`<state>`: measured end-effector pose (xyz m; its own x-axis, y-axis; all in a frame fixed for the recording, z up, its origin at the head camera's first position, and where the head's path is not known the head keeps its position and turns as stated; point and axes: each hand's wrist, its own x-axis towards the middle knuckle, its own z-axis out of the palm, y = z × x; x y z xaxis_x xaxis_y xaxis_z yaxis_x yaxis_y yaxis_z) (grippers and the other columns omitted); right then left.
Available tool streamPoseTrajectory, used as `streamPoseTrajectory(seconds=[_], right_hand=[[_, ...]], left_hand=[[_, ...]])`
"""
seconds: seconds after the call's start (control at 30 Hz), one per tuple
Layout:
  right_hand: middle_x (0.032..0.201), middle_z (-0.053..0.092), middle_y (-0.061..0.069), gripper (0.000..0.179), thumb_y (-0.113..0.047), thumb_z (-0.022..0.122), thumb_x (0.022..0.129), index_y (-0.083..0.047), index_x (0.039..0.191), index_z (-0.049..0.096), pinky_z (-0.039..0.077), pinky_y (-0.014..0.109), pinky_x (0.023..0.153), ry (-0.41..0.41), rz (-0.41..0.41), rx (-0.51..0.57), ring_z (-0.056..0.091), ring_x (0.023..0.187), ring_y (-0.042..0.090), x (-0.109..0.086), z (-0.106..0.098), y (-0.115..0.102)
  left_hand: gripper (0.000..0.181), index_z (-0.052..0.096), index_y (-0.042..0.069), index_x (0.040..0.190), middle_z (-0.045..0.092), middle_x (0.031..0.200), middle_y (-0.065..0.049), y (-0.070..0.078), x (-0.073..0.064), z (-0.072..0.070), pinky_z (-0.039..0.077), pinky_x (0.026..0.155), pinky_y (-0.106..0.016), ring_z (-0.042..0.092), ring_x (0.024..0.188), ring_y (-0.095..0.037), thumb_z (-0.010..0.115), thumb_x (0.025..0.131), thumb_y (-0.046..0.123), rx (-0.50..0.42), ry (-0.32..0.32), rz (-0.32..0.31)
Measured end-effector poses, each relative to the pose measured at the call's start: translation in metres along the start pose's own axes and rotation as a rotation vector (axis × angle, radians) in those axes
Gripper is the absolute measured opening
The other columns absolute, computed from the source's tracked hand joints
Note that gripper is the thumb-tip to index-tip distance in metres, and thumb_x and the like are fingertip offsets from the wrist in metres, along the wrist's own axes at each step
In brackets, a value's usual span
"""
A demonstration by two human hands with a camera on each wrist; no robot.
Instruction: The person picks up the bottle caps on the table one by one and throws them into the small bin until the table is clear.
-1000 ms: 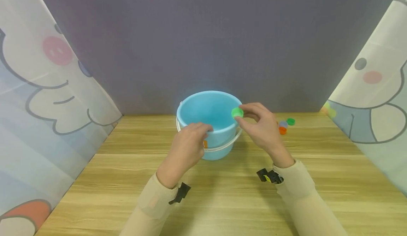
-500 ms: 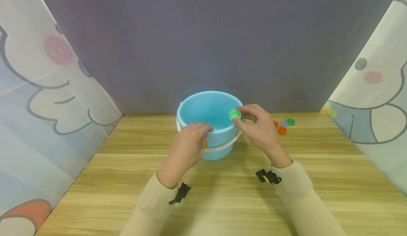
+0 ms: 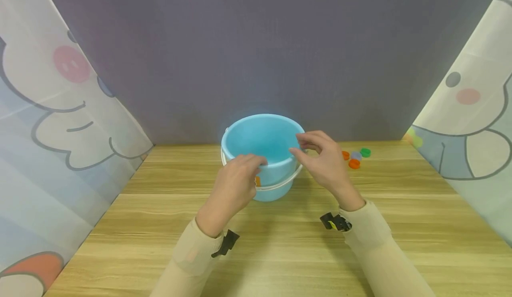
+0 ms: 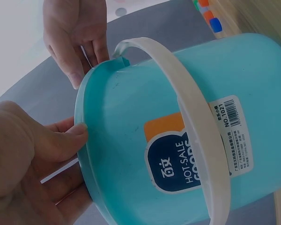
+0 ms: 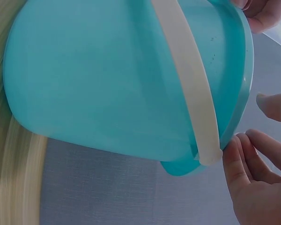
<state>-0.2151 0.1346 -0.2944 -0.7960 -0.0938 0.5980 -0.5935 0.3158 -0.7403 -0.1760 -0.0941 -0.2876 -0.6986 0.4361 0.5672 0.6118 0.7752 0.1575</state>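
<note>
A light blue plastic bucket (image 3: 260, 139) with a white handle (image 3: 280, 183) stands at the back middle of the wooden table (image 3: 280, 243). My left hand (image 3: 256, 161) pinches the near rim of the bucket (image 4: 145, 108), thumb on the outside. My right hand (image 3: 310, 152) hovers at the bucket's right rim, fingers loosely curled and holding nothing. The right wrist view shows those fingertips (image 5: 246, 159) just beside the rim of the bucket (image 5: 107, 79). The bucket's inside bottom is hidden.
Several loose bottle caps lie on the table right of the bucket: an orange cap (image 3: 354, 164), a green cap (image 3: 365, 152), a grey-blue cap (image 3: 356, 155). Printed curtains close in both sides and a grey wall (image 3: 256, 43) stands behind.
The right hand held a green cap at the bucket's rim and moved it slightly left. Now the cap is gone from its fingers. The left hand has stayed on the rim.
</note>
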Motion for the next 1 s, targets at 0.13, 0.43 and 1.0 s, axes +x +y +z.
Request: streamPoseTrajectory(seconds=[0.13,0.43,1.0], right_hand=[[0.118,0.064,0.017,0.034,-0.007,0.078,0.088,0.006,0.119,0.070,0.053,0.041,0.098,-0.009,0.007,-0.006,0.063,0.106,0.032,-0.0003,-0.0004,0.0003],[0.119,0.063,0.017,0.036,-0.006,0.078,0.088,0.006,0.121,0.069,0.053,0.041,0.098,-0.029,-0.003,-0.016,0.063,0.108,0.033,0.0006,-0.0012,0.0000],[0.118,0.064,0.018,0.034,-0.005,0.077,0.088,0.007,0.119,0.070,0.053,0.037,0.097,-0.005,0.008,-0.019,0.063,0.106,0.035,0.0006,-0.0059,-0.0020]], left_hand=[[0.047,0.071,0.009,0.106,0.073,0.098,-0.004,-0.0007,-0.0002,0.0012,0.056,0.064,-0.036,0.066,0.086,-0.024,0.074,0.068,-0.018,0.001,0.008,0.004],[0.047,0.072,0.009,0.106,0.073,0.096,-0.004,-0.0010,-0.0002,0.0004,0.055,0.064,-0.035,0.066,0.084,-0.024,0.074,0.068,-0.018,-0.001,0.021,0.014],[0.046,0.071,0.010,0.105,0.072,0.095,-0.004,-0.0013,-0.0006,0.0011,0.054,0.063,-0.034,0.065,0.084,-0.023,0.072,0.069,-0.019,-0.026,0.016,0.004]])
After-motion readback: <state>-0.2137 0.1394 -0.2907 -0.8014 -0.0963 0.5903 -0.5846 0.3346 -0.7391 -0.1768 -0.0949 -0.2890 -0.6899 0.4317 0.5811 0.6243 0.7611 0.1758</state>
